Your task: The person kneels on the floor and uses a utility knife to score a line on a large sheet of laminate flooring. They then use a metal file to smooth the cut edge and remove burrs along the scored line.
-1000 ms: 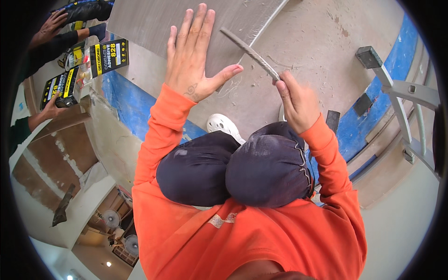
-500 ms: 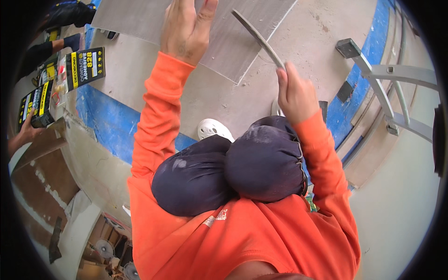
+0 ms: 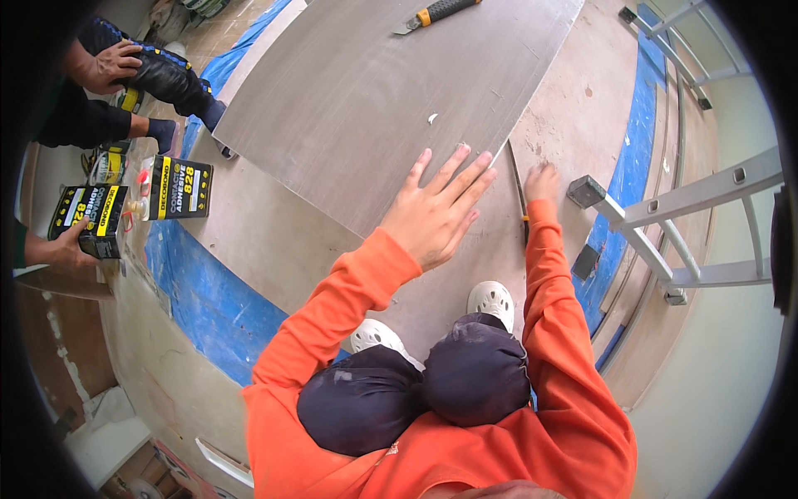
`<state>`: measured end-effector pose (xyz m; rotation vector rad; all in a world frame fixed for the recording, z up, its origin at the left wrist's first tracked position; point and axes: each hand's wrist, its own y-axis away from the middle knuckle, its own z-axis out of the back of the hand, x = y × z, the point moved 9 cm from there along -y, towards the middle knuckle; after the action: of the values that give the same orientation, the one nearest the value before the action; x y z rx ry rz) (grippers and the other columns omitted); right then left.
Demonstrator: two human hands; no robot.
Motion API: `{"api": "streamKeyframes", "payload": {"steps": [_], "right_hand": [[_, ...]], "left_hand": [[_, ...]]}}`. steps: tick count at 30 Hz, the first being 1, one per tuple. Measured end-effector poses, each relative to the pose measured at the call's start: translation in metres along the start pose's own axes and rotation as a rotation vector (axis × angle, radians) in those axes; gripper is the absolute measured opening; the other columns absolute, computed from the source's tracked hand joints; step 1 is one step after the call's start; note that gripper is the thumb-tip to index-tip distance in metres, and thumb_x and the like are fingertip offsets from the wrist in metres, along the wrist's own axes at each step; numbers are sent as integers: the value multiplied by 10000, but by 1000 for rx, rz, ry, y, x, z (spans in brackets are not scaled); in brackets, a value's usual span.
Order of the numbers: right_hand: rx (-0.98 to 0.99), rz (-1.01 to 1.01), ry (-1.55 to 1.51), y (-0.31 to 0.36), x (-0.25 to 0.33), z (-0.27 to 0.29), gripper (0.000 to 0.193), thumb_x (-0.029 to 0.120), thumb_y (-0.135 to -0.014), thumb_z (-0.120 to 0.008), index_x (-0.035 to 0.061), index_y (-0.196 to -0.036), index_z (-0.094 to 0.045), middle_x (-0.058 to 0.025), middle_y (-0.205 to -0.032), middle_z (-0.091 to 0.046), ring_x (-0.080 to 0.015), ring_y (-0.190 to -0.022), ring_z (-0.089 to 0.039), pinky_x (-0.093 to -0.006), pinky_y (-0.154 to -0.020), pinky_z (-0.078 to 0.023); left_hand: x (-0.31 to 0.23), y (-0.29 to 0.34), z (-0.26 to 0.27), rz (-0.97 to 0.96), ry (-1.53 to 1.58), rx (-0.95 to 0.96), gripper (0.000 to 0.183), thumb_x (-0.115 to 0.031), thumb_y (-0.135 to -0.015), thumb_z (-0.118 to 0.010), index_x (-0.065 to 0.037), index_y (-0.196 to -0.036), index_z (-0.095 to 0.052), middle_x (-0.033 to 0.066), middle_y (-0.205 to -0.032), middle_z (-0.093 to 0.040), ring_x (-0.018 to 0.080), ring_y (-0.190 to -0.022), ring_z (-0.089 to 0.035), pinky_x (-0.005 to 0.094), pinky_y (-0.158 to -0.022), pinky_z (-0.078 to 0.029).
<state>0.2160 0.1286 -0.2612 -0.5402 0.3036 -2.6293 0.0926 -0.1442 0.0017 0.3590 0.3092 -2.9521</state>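
A large grey wood-grain board [image 3: 332, 141] lies ahead of me, its nearest corner pointing my way. My left hand [image 3: 440, 204] is open, palm down with fingers spread over that corner and right edge; I cannot tell whether it touches. Beside the right edge lies a long, thin metal file [image 3: 516, 175], its dark and orange handle toward me. Just right of the file is my right hand [image 3: 543, 183], apart from the handle, its fingers curled and somewhat blurred; I see nothing in it. A utility knife [image 3: 436, 15] with an orange and black handle rests on the board's far part.
A metal ladder [image 3: 665, 237] stands at right. Blue sheeting [image 3: 208, 283] edges the floor. Adhesive tins, one black and yellow [image 3: 184, 190], are at left, where a co-worker's hand [image 3: 71, 245] touches another tin [image 3: 91, 218]. That person's other hand [image 3: 112, 68] rests on a leg.
My right hand has let go of the file, now lying beside the board. My left hand has moved right and spread over the corner. My view has shifted, showing more of the board and the knife.
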Motion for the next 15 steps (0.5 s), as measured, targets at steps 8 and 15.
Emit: {"api": "streamKeyframes", "payload": {"steps": [8,15], "right_hand": [[-195,1017,-514,-112,355,194,350,296,-973,-493,21,-1187,-525,-205,-1147,-606,-393,-1097,-567,-474,-993,-432],[581,1173,-86,-133,415,115,247,292,-943,-568,105,-1098,-614,-162,-1046,-602,-374,-1087,-559,-455,-962,-424]], "left_hand": [[8,-2,1,32,78,-99,483,-207,-928,-567,-144,-1403,-506,6,-1506,-439,253,-1409,-372,538,-1136,-260],[42,24,16,200,99,-197,501,-371,-926,-577,-135,-1368,-548,43,-1469,-485,277,-1389,-399,529,-1141,-255]]}}
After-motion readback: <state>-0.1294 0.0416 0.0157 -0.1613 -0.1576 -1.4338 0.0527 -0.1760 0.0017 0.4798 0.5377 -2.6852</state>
